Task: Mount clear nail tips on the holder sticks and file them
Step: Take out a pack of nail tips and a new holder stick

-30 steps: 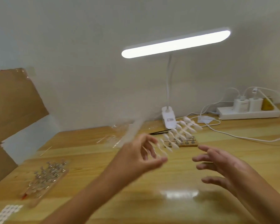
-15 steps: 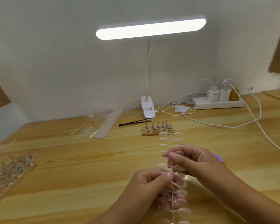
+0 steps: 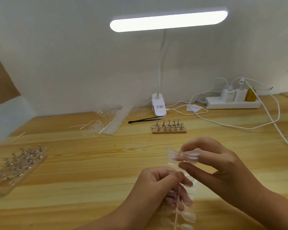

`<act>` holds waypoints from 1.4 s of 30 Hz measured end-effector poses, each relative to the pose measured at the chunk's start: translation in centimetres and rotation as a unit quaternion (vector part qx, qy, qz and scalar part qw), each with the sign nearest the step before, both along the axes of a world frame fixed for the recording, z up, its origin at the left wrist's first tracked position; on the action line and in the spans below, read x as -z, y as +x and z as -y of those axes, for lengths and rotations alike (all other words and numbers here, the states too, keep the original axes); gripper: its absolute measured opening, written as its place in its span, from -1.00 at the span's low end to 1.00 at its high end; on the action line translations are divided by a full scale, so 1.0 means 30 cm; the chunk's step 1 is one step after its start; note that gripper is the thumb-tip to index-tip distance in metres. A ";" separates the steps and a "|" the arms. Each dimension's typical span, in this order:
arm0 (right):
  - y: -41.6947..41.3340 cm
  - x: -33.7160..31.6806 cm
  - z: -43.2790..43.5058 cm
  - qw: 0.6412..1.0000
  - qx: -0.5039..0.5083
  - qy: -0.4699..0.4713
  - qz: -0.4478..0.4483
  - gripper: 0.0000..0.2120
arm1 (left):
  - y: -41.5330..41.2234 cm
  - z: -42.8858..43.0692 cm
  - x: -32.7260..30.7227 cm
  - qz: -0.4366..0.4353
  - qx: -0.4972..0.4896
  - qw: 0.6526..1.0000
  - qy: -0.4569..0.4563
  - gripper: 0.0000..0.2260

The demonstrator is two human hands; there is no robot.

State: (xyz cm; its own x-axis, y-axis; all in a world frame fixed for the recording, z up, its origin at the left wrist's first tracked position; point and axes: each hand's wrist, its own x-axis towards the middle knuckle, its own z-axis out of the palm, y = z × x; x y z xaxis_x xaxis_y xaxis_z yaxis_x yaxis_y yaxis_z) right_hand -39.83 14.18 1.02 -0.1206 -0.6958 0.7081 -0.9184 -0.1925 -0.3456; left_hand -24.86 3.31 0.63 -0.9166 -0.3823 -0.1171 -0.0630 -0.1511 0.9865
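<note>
bare left hand [image 3: 161, 185], bare right hand [image 3: 223, 168], bare forearms [image 3: 116, 218]

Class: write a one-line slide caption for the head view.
Left hand and right hand grip a strip of clear nail tips; holder sticks stand beyond.

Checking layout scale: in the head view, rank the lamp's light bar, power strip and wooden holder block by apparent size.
1. lamp's light bar, clearly largest.
2. power strip.
3. wooden holder block, smallest though nearer the camera than the strip.
</note>
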 end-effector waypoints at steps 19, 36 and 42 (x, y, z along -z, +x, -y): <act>0.026 -0.031 0.005 0.928 -0.068 0.089 0.355 -0.81 | -0.005 -0.002 0.027 -0.044 -0.010 0.999 -0.025 -0.88; 0.027 -0.044 0.011 0.576 -0.233 0.177 0.763 -0.47 | 0.076 0.042 -0.141 -0.241 -0.038 0.667 -0.704 -0.93; -0.080 -0.057 0.004 0.572 -0.173 0.033 0.801 -0.47 | 0.128 0.245 -0.302 -0.017 0.014 0.883 -0.470 -0.81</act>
State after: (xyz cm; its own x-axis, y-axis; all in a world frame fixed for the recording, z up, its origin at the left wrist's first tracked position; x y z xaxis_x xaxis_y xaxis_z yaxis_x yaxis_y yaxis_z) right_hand -42.22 14.05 2.72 -0.4249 -0.8929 -0.1488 0.6771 -0.2044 -0.7069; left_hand -21.03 -4.04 9.68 -0.9240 -0.2733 0.2675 -0.0214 0.7353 0.6774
